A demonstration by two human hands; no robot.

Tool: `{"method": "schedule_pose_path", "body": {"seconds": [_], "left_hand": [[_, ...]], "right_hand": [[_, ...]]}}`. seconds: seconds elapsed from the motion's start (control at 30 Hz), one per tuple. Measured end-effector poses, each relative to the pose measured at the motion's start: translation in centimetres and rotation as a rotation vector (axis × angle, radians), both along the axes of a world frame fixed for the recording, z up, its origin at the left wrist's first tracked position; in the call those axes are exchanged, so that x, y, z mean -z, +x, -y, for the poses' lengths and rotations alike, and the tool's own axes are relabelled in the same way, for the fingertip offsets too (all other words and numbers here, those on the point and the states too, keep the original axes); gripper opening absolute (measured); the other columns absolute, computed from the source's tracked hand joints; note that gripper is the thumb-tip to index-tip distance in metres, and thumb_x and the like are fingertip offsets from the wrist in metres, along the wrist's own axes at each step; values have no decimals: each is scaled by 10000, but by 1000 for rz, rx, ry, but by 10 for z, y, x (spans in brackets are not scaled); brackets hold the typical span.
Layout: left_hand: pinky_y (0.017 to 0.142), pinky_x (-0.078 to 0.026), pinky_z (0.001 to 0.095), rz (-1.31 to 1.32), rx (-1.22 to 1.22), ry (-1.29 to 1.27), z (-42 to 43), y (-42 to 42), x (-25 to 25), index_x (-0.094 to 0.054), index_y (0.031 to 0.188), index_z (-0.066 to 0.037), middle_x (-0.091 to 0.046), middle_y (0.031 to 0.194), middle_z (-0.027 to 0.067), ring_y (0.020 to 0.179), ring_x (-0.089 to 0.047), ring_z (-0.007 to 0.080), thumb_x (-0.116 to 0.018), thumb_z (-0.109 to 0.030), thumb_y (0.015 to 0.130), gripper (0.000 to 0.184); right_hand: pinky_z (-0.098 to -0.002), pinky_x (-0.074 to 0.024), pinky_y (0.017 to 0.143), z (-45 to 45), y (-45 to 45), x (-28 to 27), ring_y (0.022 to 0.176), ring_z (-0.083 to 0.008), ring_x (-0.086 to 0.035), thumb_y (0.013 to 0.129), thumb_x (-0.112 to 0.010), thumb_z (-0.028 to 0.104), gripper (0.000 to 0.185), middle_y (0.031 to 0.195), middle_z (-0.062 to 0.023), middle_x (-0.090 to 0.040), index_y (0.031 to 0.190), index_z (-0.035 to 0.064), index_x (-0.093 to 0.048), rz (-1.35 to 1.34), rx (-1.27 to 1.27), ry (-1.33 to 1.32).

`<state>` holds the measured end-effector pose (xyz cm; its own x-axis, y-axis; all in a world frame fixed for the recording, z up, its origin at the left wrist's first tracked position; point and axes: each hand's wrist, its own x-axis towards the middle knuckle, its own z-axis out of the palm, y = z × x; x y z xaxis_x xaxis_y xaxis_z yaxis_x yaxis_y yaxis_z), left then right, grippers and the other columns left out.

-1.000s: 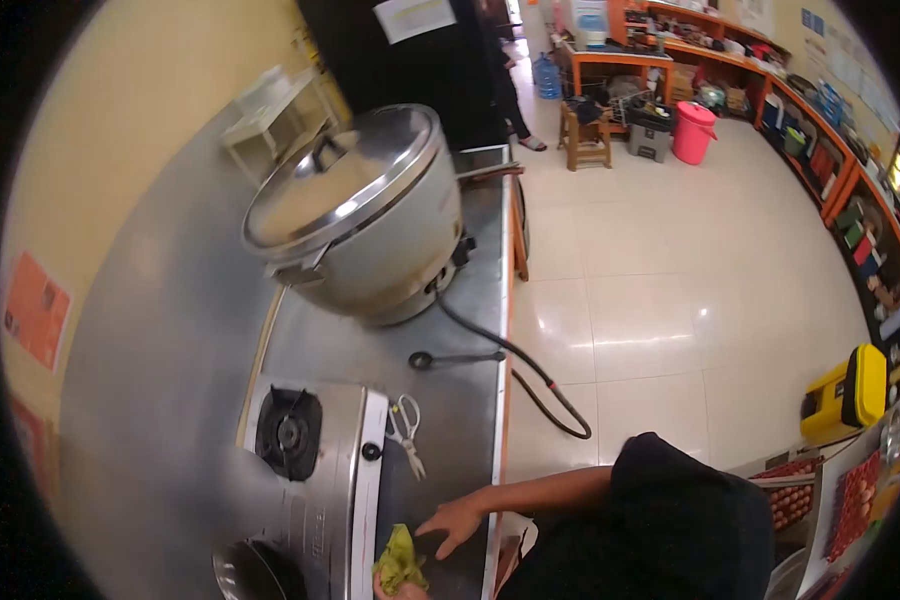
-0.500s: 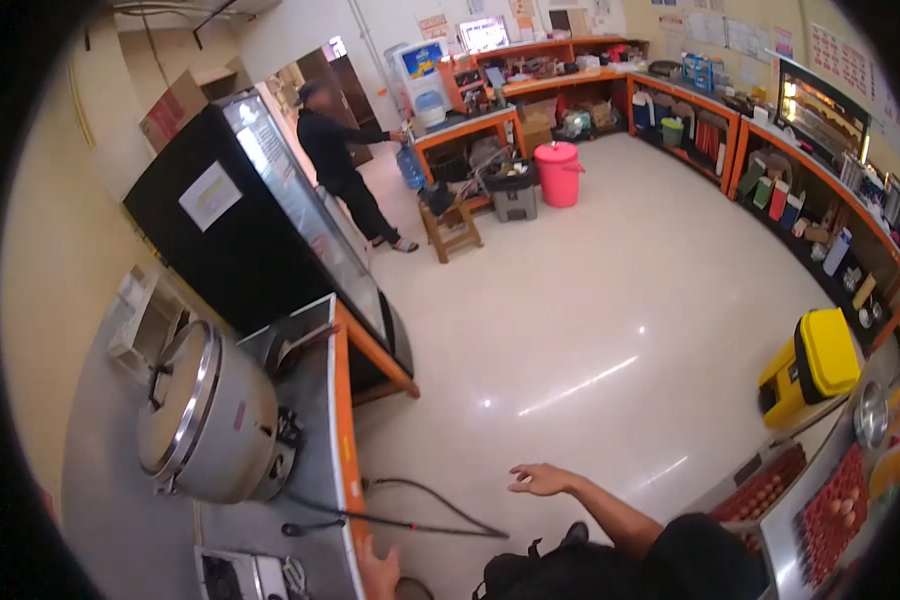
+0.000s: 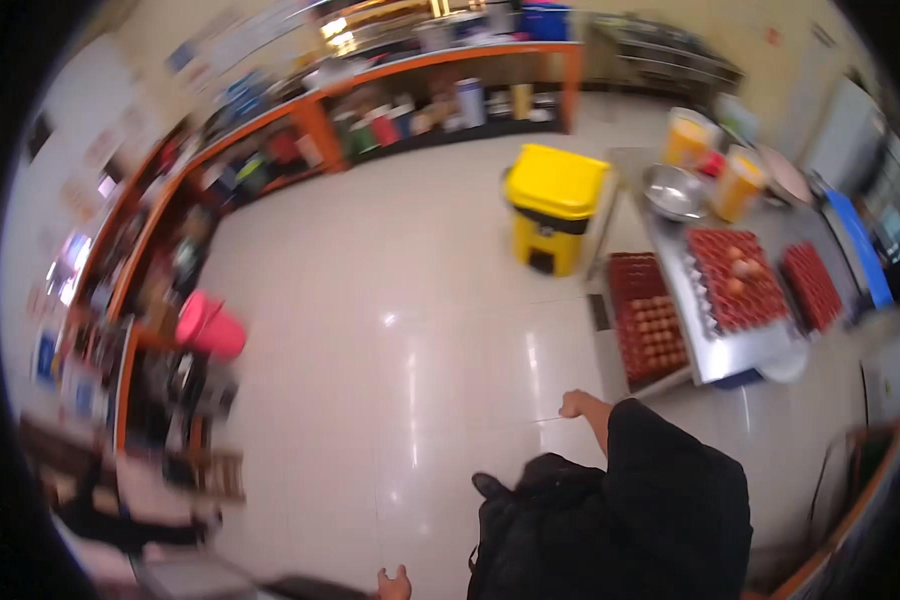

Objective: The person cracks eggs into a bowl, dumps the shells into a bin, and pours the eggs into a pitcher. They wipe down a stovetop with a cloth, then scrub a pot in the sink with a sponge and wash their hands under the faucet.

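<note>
My right hand [image 3: 572, 403] hangs over the tiled floor, left of the steel table [image 3: 715, 362]. It is small and a little blurred; its fingers look loose, and I see nothing in them. At the bottom edge my left hand [image 3: 394, 583] shows in part, thumb and fingers apart, holding nothing. Nearest to the right hand are egg trays [image 3: 655, 335] with several brown eggs, low beside the table. On the tabletop lie a red egg tray [image 3: 715, 300] with a few eggs [image 3: 740, 268], a second red tray [image 3: 812, 285] and a steel bowl [image 3: 676, 192].
A yellow bin [image 3: 555, 205] stands beyond the table. Orange-framed counters [image 3: 315, 135] with loaded shelves line the far walls. To the left are a pink bucket [image 3: 210, 325] and a wooden stool [image 3: 220, 475]. A person in dark clothes [image 3: 120, 525] is at the lower left.
My view has swung right, bringing the egg table fully in and taking the large cooker and fridge out. Both hands stay free; the left has left the counter's edge.
</note>
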<state>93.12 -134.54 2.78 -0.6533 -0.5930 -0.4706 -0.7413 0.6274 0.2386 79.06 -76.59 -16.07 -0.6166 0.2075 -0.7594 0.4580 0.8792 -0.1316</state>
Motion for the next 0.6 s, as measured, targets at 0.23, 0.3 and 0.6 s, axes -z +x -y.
{"method": "schedule_pose_path", "body": {"seconds": [0.23,0.3,0.6], "left_hand": [[918,-447,398,-249,854,338,-152,-374,-86,-453,1286,12,-510,1269,219,1125,-534,349,-636,-226,825,549],[909,-451,385,-266,915,490,-202,-444,-91,-456,1285,11,-513,1273,204,1107,-548,327,-618,-210,844,519],[841,-476,390,475,739,264,-236,-589,130,-552,1163,-9,-637,994,183,935,-615,269,-498,-362,888,451]], "right_hand": [[-396,-511,668,-77,25,-92,753,-289,-641,800,-554,254,273,859,-185,-658,891,17,-655,-587,1195,-52],[-372,-509,547,-67,31,-58,621,-229,-628,826,-540,256,250,759,-142,-650,816,29,-645,-507,1414,-157],[-406,-497,823,-63,-139,72,907,-340,-636,698,-575,379,420,921,-212,-660,870,12,-684,-152,1002,-56]]}}
